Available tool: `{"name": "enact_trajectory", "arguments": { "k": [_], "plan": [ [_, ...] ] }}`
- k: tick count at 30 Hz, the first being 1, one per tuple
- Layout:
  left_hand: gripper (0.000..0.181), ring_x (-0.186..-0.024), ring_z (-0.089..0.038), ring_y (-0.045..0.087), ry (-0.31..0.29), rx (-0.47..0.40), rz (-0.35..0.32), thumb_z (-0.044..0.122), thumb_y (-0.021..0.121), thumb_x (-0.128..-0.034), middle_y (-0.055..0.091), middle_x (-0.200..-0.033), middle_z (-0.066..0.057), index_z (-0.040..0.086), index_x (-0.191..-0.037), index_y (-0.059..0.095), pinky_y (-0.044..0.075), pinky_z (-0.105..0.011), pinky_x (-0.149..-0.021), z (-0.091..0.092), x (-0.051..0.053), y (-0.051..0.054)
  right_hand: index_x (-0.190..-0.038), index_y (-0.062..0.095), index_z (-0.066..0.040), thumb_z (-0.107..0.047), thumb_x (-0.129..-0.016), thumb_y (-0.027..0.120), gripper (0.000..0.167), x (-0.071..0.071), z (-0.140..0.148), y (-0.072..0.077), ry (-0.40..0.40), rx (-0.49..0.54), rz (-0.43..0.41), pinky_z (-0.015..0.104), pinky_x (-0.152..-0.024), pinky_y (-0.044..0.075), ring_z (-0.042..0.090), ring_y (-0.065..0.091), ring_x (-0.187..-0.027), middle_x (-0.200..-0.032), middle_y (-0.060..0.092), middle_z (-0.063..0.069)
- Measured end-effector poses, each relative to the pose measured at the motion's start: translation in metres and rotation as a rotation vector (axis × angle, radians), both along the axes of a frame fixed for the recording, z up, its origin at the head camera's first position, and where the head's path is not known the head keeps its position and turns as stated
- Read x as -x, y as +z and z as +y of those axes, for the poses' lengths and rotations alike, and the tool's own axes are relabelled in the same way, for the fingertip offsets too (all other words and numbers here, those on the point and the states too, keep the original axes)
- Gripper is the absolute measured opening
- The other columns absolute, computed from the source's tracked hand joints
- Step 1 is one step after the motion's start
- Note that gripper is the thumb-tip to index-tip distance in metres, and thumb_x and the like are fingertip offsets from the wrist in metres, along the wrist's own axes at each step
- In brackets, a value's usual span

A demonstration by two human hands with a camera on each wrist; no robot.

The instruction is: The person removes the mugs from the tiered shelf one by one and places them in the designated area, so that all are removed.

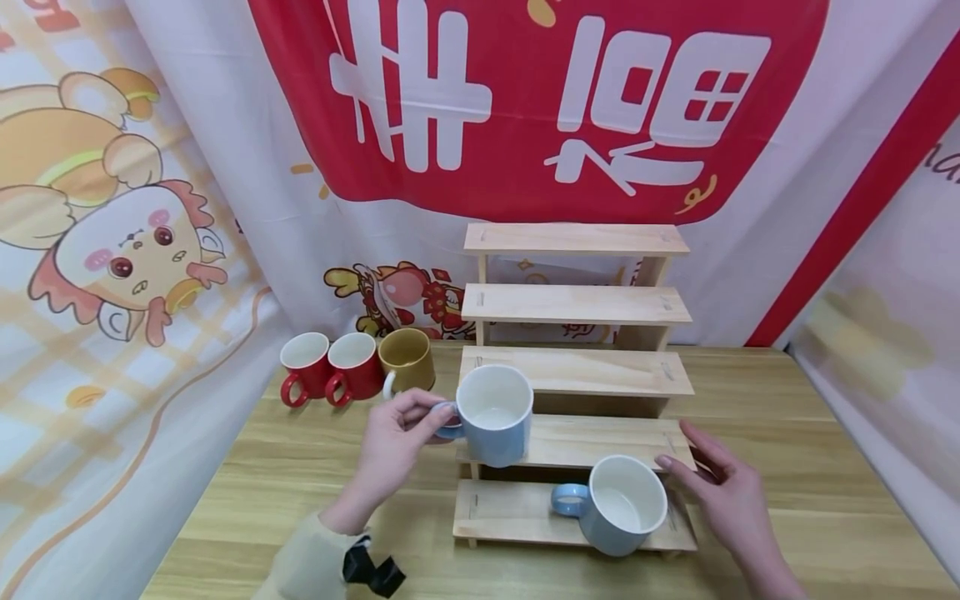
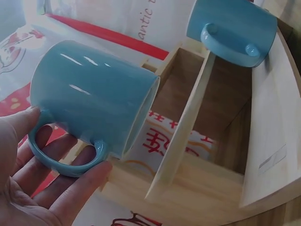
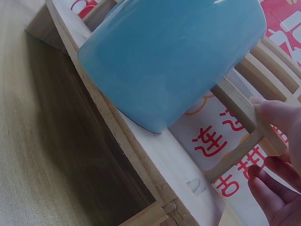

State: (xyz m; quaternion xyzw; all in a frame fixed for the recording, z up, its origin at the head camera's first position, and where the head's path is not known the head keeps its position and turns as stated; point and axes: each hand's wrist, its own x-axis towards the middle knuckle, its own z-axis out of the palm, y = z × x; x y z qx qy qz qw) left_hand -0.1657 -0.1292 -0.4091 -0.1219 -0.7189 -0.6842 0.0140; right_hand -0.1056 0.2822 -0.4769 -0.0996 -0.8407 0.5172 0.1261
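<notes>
My left hand (image 1: 393,442) pinches the handle of a light blue mug (image 1: 495,437), white inside, in front of the left part of the wooden tiered shelf (image 1: 577,371). In the left wrist view this mug (image 2: 94,89) is held off the boards, thumb and fingers about its handle. A second light blue mug (image 1: 622,512) stands on the lowest step, towards its right end, handle pointing left. My right hand (image 1: 727,496) grips the right end of the step above it. The right wrist view shows the thumb on the board's edge, with fingers (image 3: 270,188) below.
Two red mugs (image 1: 355,367) and a mustard-gold mug (image 1: 407,360) with a white handle stand in a row at the back left of the wood-grain table (image 1: 772,433). Printed cloth (image 1: 525,100) hangs behind the shelf and along both sides.
</notes>
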Motion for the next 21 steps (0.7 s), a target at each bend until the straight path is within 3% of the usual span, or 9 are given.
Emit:
{"name": "enact_trajectory", "arguments": {
  "k": [10, 17, 21],
  "plan": [
    [0.017, -0.091, -0.039, 0.073, 0.093, -0.016, 0.068, 0.009, 0.071, -0.0974, 0.075, -0.102, -0.015, -0.005, -0.106, 0.068, 0.062, -0.043, -0.073, -0.028, -0.004, 0.015, -0.147, 0.055, -0.013, -0.032, -0.088, 0.083, 0.068, 0.0, -0.001, -0.001, -0.004, 0.007, -0.015, 0.006, -0.086, 0.047, -0.012, 0.051, -0.109, -0.149, 0.051, 0.016],
    [0.019, -0.085, -0.025, 0.075, 0.199, -0.018, 0.128, 0.006, 0.069, -0.0984, 0.077, -0.096, -0.006, -0.009, -0.108, 0.066, 0.062, -0.04, -0.073, -0.048, -0.007, 0.026, -0.148, 0.055, -0.013, -0.033, -0.089, 0.082, 0.068, 0.0, -0.001, -0.001, -0.002, 0.001, -0.019, 0.006, -0.086, 0.046, -0.011, 0.051, -0.11, -0.15, 0.05, 0.016],
    [0.019, -0.084, -0.024, 0.075, 0.239, -0.061, 0.144, 0.005, 0.068, -0.0987, 0.077, -0.094, -0.007, -0.011, -0.107, 0.065, 0.062, -0.039, -0.072, -0.059, -0.008, 0.028, -0.148, 0.054, -0.013, -0.033, -0.089, 0.082, 0.068, 0.0, 0.0, -0.002, -0.001, 0.001, -0.022, 0.005, -0.086, 0.046, -0.012, 0.05, -0.109, -0.15, 0.049, 0.016]
  ]
}}
